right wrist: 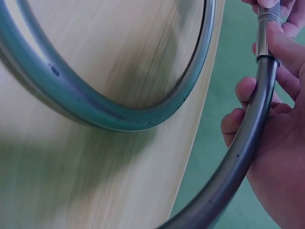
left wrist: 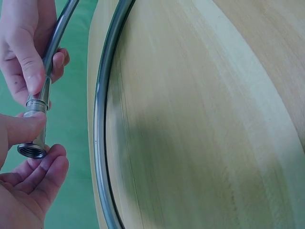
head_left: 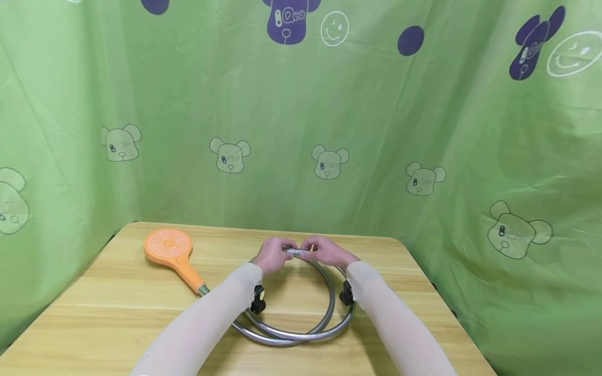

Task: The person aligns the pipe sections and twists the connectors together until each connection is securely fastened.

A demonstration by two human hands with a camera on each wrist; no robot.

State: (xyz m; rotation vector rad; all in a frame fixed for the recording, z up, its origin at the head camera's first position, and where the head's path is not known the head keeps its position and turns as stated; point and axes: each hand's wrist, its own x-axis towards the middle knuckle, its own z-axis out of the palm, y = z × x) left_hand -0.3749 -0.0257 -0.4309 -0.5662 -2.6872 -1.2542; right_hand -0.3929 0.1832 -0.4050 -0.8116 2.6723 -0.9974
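Above the far half of the table, my two hands meet at the end of a silver shower hose (head_left: 332, 297). My left hand (head_left: 273, 256) pinches the metal end fitting (left wrist: 32, 151), a nut with an open threaded mouth. Just behind that nut, my right hand (head_left: 329, 253) grips the hose's metal sleeve (right wrist: 262, 40), its fingers curled along the hose. The rest of the hose hangs and lies in loops below both hands. An orange shower head (head_left: 168, 245) lies on the table to the left, spray face up, joined to the hose's other end.
Beneath the hands is a light wooden table (head_left: 117, 313). A green curtain (head_left: 282, 198) with bear prints stands behind and along both sides. Black wrist cameras (head_left: 258, 299) sit under both sleeved forearms, close to the hose loops.
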